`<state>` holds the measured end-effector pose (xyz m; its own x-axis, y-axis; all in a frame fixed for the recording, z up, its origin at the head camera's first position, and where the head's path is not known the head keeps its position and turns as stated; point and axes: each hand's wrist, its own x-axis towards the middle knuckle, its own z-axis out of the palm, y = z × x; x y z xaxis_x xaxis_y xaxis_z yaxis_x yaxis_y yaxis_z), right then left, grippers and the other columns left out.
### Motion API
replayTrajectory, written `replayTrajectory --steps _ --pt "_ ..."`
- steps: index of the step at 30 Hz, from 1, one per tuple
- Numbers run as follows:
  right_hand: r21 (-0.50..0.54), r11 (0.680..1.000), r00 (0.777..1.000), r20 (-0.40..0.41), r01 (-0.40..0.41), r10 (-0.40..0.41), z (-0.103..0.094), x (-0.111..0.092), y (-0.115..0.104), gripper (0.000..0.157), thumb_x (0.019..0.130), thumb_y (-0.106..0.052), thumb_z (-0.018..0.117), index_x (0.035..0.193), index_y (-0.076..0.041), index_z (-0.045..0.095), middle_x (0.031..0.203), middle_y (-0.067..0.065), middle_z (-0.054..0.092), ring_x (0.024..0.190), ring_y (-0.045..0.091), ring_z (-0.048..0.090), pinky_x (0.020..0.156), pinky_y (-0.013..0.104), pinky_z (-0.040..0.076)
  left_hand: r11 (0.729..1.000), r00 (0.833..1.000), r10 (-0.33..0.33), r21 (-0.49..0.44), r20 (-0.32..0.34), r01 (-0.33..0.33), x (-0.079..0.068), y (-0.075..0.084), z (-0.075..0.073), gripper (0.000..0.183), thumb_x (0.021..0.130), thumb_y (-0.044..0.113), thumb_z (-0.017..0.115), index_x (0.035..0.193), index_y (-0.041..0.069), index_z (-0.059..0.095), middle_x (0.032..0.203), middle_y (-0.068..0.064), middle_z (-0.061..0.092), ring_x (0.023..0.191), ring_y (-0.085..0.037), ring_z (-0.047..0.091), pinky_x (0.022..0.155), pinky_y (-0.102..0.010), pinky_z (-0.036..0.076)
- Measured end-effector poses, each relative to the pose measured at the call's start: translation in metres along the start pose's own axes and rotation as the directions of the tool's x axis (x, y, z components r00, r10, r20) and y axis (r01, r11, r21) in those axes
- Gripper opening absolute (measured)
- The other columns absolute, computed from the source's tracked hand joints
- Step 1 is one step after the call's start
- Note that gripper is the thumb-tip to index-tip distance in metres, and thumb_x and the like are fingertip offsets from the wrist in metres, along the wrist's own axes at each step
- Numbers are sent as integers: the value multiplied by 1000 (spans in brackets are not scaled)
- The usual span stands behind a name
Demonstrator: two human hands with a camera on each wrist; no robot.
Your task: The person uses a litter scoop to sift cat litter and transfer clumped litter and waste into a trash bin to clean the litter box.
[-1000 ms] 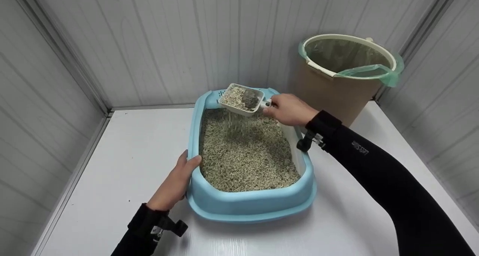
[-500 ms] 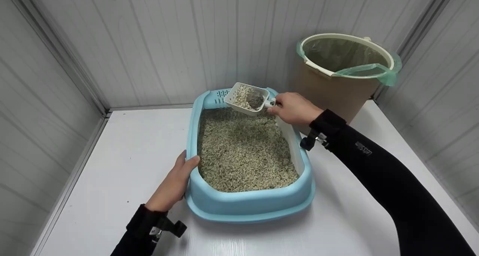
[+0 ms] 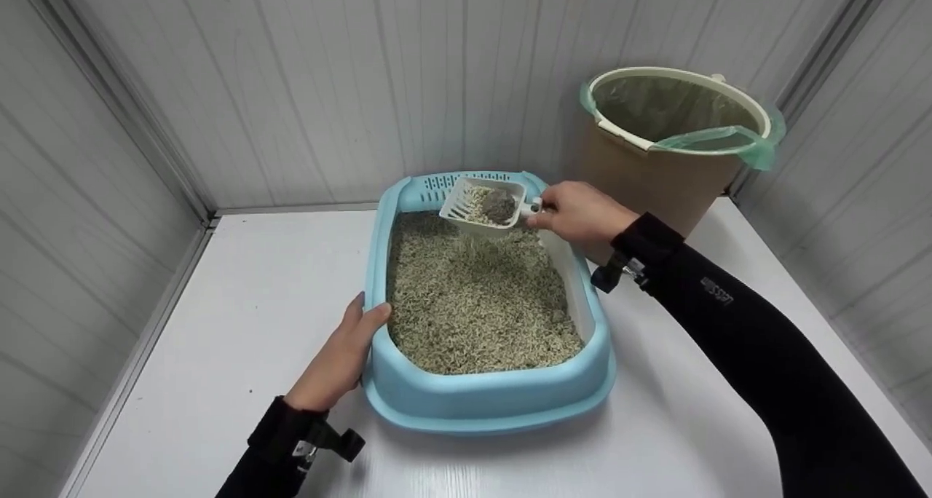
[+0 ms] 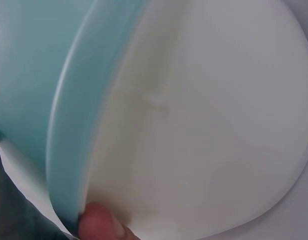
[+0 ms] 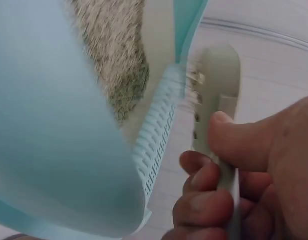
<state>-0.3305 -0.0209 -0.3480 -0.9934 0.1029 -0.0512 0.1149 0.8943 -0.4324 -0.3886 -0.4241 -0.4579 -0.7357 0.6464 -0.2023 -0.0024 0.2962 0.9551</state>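
In the head view my right hand (image 3: 586, 212) grips the short handle of a white slotted litter scoop (image 3: 482, 225) over the far end of a blue litter box (image 3: 488, 400). A dark grey clump (image 3: 499, 206) and some pale pellets lie in the scoop, while loose grains fall through its slots. Below spreads the pellet litter (image 3: 480, 316). My left hand (image 3: 338, 352) holds the box's left rim, thumb over the top; its other fingers are mostly hidden. The right wrist view shows the fingers (image 5: 204, 207) wrapped round the scoop handle, thumb along the top.
A tall brown bin (image 3: 648, 185) with a cream rim and green bag liner stands at the back right, beyond my right hand. The white tabletop (image 3: 240, 301) surrounds the box. Grey panelled walls (image 3: 306, 83) close in the back and sides.
The scoop has shifted slightly right and now holds fewer pellets, with its slots showing. Grains have dropped into the box. My left hand stays at the rim.
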Motion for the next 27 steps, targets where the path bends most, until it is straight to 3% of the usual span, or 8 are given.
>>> replayTrajectory --steps 10,17,27 --pt "-22 1000 1000 7 -5 5 -1 -2 3 31 114 -32 67 92 -10 64 80 0 48 73 21 47 71 37 36 1000 1000 15 21 -10 -15 2 -1 3 96 114 64 48 180 12 3 181 -24 19 153 -41 41 121 -62 37" --pt "-6 1000 1000 13 -7 7 1 -3 3 32 114 -31 66 92 -10 61 79 1 44 72 21 43 73 38 33 999 1000 18 42 -9 -18 1 0 1 94 114 66 46 181 15 4 180 -23 22 147 -41 46 110 -58 45" --pt "-38 999 1000 31 3 -2 3 -2 4 31 114 -32 67 93 -9 65 80 1 47 73 21 46 71 37 35 999 1000 20 36 -12 -19 0 -1 1 94 114 65 46 181 14 4 179 -24 22 149 -42 45 114 -58 43"
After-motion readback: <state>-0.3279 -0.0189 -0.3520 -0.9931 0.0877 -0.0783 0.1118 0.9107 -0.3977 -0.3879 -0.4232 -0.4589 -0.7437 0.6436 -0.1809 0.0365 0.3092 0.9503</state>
